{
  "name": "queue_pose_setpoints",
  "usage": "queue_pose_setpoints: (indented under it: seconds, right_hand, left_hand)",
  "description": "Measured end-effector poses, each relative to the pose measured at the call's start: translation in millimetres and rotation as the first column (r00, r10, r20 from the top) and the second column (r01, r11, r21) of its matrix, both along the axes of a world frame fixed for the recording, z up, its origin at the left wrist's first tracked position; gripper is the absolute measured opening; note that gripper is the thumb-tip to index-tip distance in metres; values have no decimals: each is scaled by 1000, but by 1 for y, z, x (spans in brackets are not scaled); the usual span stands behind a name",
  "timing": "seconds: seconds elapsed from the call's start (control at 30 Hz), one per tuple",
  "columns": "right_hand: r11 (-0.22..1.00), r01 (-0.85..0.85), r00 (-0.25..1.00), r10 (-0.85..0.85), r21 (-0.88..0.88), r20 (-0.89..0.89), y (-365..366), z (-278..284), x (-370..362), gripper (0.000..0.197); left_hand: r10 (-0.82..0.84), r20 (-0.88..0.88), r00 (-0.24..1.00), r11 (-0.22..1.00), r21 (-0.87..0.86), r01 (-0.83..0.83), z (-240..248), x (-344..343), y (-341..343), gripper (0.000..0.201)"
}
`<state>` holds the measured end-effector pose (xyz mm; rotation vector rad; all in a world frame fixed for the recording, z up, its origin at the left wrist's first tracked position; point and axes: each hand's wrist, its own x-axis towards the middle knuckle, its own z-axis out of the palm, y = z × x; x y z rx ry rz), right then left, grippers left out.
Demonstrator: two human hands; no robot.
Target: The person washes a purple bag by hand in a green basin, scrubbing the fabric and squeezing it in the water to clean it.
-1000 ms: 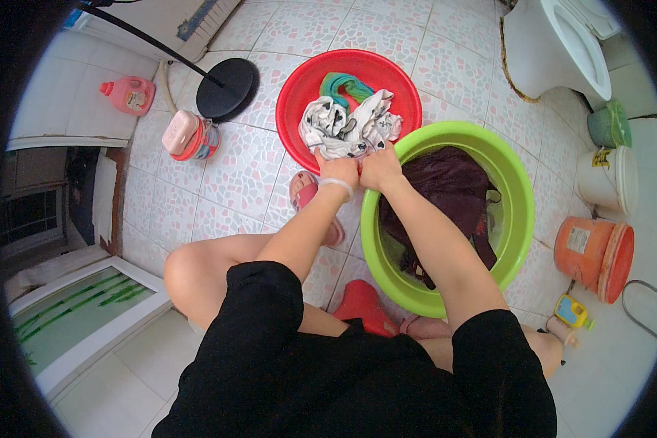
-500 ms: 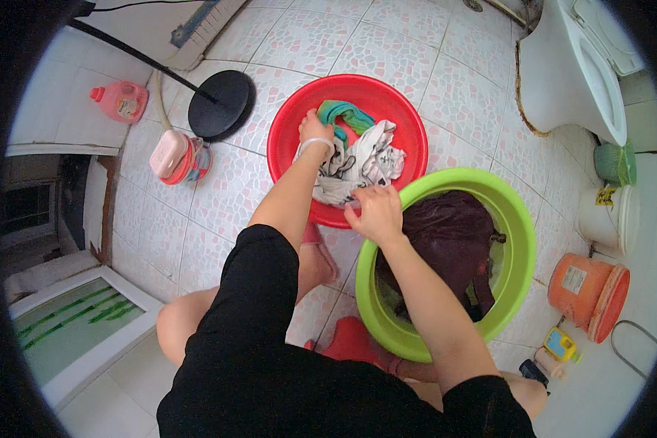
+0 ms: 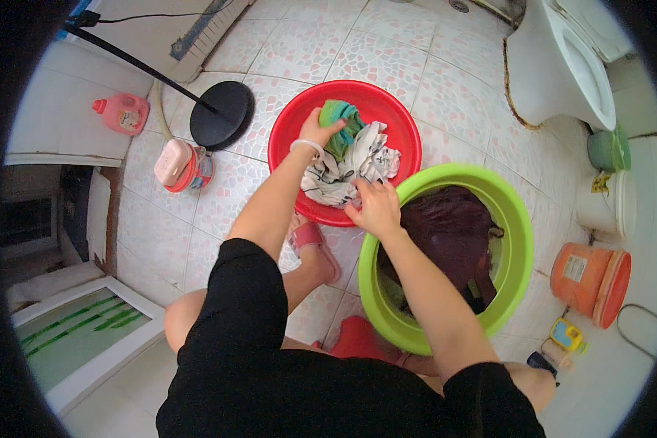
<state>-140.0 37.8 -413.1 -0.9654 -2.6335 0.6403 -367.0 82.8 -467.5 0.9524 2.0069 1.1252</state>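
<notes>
A red basin (image 3: 273,140) on the tiled floor holds a white garment with dark print (image 3: 363,162) and a green-and-blue cloth (image 3: 341,120). Inside its left part, my left hand (image 3: 318,133) is closed on the cloth's left side, with the thumb lying across it. My right hand (image 3: 378,207) is at the basin's near right rim, fingers apart. Its fingertips reach over to the edge of the white garment, while the thumb points left along the rim. Beneath my right forearm stands a lime-green tub (image 3: 518,281) with a dark maroon garment (image 3: 445,237) in it.
A round black stand base (image 3: 222,115) lies left of the basin, beside a small red bucket (image 3: 197,175) with a pink box (image 3: 173,162) on top. A pink jug (image 3: 122,113) is by the wall. Orange buckets (image 3: 588,281) and a white toilet bowl (image 3: 562,69) are on the right.
The green-and-blue cloth is now bunched up and more upright beside my left hand, instead of stretched rightward. My right hand stays near the rim. The whole view has shifted slightly.
</notes>
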Motion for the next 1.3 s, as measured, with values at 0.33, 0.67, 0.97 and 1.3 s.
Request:
queue_pose_setpoints:
  seconds: [0.33,0.67,0.97,1.3]
  right_hand:
    - [676,-80,624,-539,-733,-565,-24,166,17,73]
    - [582,-327,226,-717,-744,-660,-52,306,122,33]
    - [738,-411,78,-557,-535,-827,-63,363,145,35]
    - [635,-624,207,-427,-455,-880,-67,404,66,36]
  left_hand:
    - [-249,434,866,968,123,217,273,57,-96,48]
    - [-218,404,888,962,241,127,393,130,-174,35]
    - [-18,430,903,990,135,-45,403,124,-169,26]
    - [-550,-192,813,775,-480,411,373,110,-167,54]
